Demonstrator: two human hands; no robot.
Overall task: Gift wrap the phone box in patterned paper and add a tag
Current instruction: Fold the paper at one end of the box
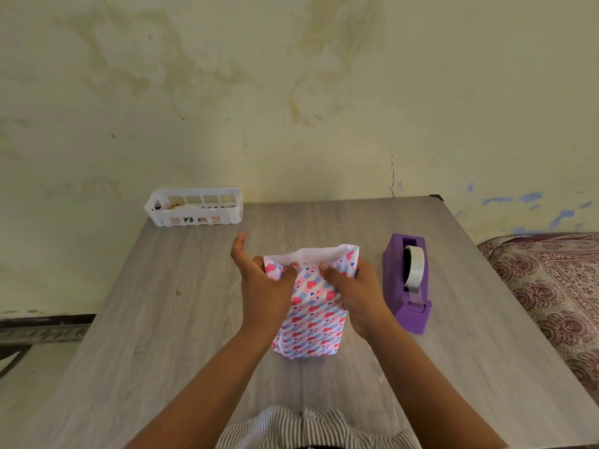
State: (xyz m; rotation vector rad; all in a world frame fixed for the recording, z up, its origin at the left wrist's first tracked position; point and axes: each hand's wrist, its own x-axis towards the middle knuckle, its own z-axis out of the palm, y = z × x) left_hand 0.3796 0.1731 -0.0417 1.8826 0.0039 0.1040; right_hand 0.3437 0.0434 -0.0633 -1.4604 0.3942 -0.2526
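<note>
box: (311, 315) wrapped in paper, mid-table (162, 303), between both hands
left hand: (262, 283) pinching far-left paper fold
right hand: (353, 293) gripping right side
dispenser: (409, 281) just right

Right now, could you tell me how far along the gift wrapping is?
Done: the patterned paper already covers the box's long sides and near end. In hand: the left hand and right hand pinch the side flaps at the open far end, where the white inside still shows. Left: fold that end shut, tape it from the purple tape dispenser, and add a tag; none is visible on the parcel.
</note>
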